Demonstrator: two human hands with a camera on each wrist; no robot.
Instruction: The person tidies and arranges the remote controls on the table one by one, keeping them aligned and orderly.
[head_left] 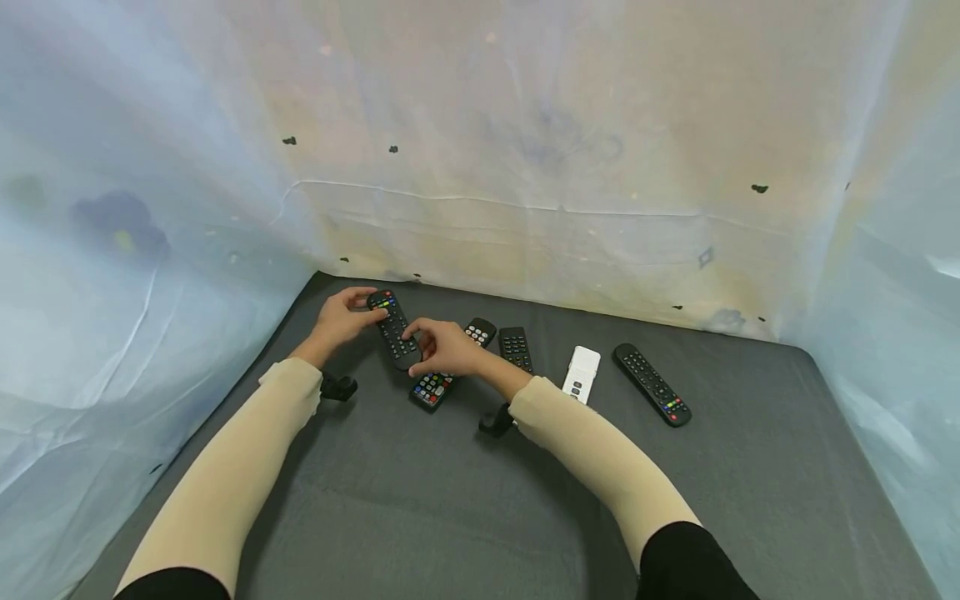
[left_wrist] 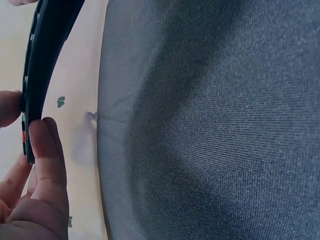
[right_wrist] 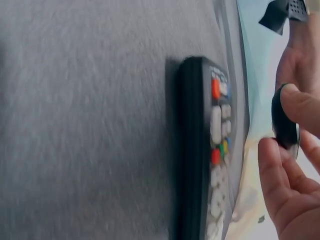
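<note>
Both hands hold one black remote (head_left: 392, 329) just above the grey mat (head_left: 420, 500) at the back left. My left hand (head_left: 358, 312) grips its far end, the one with coloured buttons; thumb and fingers (left_wrist: 46, 150) pinch its edges (left_wrist: 42, 65). My right hand (head_left: 422, 343) pinches the near end (right_wrist: 285, 122) between thumb and fingers (right_wrist: 280, 185). Under the right hand lies a second black remote (head_left: 433, 387) with bright coloured keys (right_wrist: 202, 150), flat on the mat.
To the right lie a third black remote (head_left: 516, 348), a white remote (head_left: 581, 373) and a long black remote (head_left: 651, 385). Pale draped sheeting (head_left: 525, 167) closes in the back and both sides. Bare mat stretches towards me.
</note>
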